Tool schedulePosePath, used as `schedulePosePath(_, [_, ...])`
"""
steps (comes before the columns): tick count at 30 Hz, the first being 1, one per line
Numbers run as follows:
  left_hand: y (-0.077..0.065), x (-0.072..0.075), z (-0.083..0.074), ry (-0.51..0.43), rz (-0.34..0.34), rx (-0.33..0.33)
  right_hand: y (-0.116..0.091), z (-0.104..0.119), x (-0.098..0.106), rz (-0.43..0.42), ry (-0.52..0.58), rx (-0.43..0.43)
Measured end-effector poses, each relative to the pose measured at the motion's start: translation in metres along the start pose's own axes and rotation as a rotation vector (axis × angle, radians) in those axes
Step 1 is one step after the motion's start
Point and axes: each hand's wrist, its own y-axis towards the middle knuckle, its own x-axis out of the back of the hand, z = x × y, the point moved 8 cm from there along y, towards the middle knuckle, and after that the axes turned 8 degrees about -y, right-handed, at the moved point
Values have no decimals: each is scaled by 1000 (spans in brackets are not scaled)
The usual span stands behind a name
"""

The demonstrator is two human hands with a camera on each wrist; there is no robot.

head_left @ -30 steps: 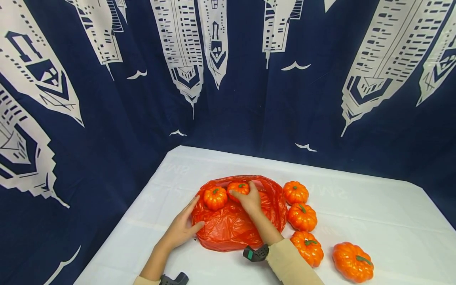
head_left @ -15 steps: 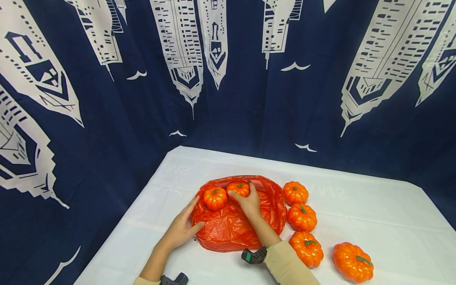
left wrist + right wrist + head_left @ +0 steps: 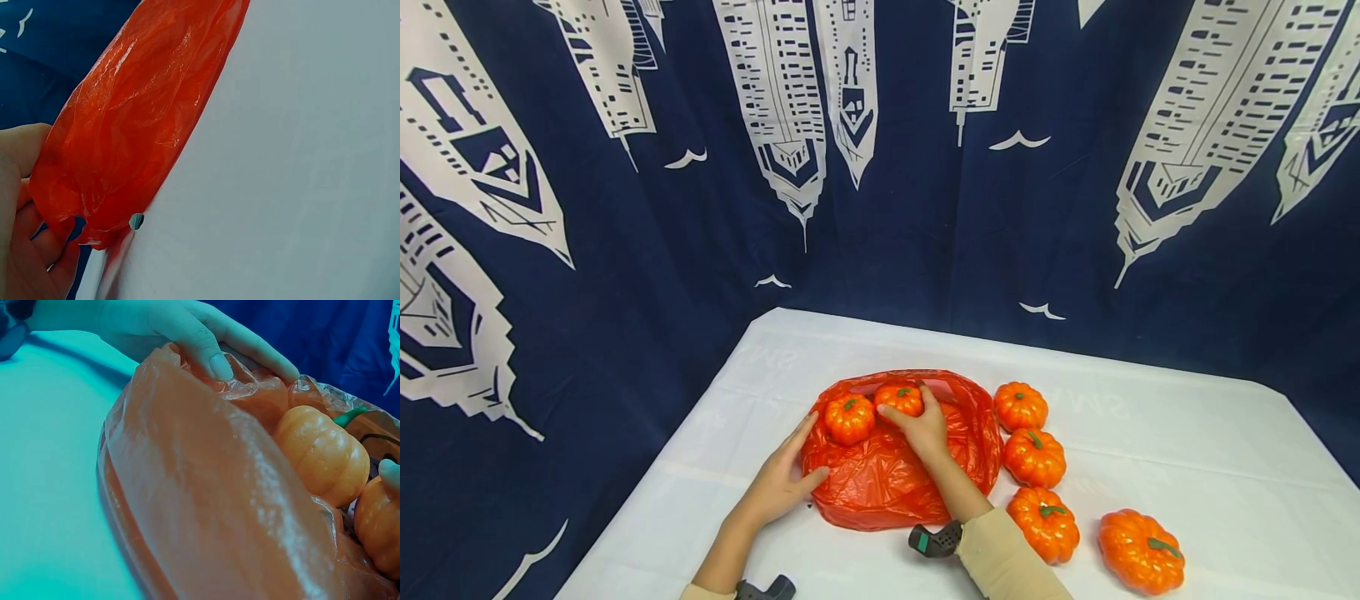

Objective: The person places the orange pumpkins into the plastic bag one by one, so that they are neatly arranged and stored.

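Observation:
A thin red plastic bag point(image 3: 880, 492) stands with its mouth spread wide on the table. Two small orange toy pumpkins are in its mouth. My right hand point(image 3: 927, 429) holds the pumpkin on the right point(image 3: 895, 398) between thumb and fingers; the right wrist view catches only a fingertip on that pumpkin point(image 3: 378, 519). Left of it rests the other pumpkin point(image 3: 850, 421), its green stem showing in the right wrist view. My left hand point(image 3: 778, 479) lies along the bag's left side, thumb spread from the extended fingers, touching the plastic. Part of that hand hides behind the bag in the left wrist view.
Three pumpkins line up along the bag's right side: a far one point(image 3: 1021, 406), a middle one point(image 3: 1035, 457) and a near one point(image 3: 1043, 525). A larger pumpkin point(image 3: 1141, 552) sits farther right. The white table point(image 3: 1225, 467) meets a dark blue printed curtain point(image 3: 910, 258) behind.

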Motion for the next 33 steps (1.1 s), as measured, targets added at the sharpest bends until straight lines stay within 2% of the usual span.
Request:
schedulePosePath(10, [3,0,-5,5,-1,-34,0,2,6,5,10,-13])
schedulePosePath(17, [3,0,-4,8,1,-39,-4,6,12,54,137,-1])
schedulePosePath(33, [0,1,-2,10,-13,-46,-43,36,51,91,61,82])
